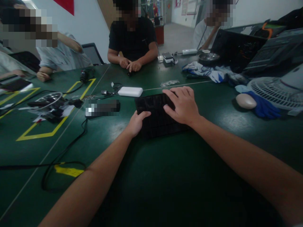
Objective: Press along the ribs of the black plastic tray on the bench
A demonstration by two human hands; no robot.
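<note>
A flat black tablet (157, 121) with a dark, glossy face is tilted a little above or on the green table in front of me. My left hand (137, 122) grips its left edge, thumb on the face and the other fingers hidden behind. Across its upper right part lies my right hand (183, 105), thumb over the face and fingers bent at the far edge. Their tips are partly hidden. Just beyond the tablet is a white power bank (130, 91) with a black cable. To the left lies a dark, partly blurred-out object (103, 108).
The green table (151, 189) has yellow tape marks, cables and a metal bowl (50, 99) on the left. At right are a white fan (272, 91), a blue glove (267, 105), a pale mouse (246, 101) and a laptop (236, 47). Several people sit around the table.
</note>
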